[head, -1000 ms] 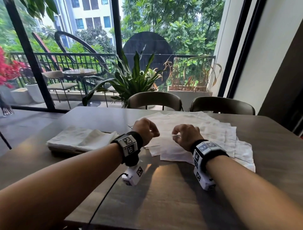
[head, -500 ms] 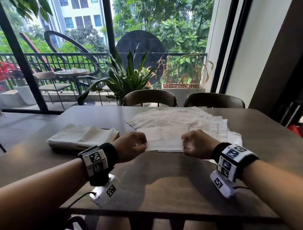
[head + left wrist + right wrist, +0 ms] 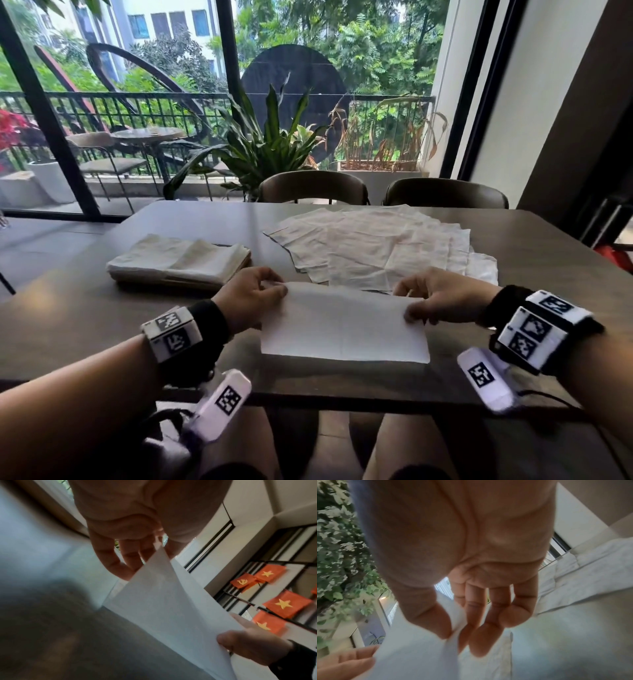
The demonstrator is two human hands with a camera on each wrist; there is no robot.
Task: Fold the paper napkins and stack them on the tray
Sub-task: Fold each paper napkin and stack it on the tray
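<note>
With left hand (image 3: 251,297) and right hand (image 3: 442,301) pinching the white paper napkin (image 3: 342,329) at centre frame, align far corners squarely before creasing.

Smooth matt white paper napkin (image 3: 342,325), creased thin paper sheets (image 3: 376,246) fanned behind, soft rumpled folded napkins (image 3: 178,257), dark wood-grain table (image 3: 308,380) with dull sheen, black cloth wristbands (image 3: 209,322), matt chair backs (image 3: 311,186)
</note>
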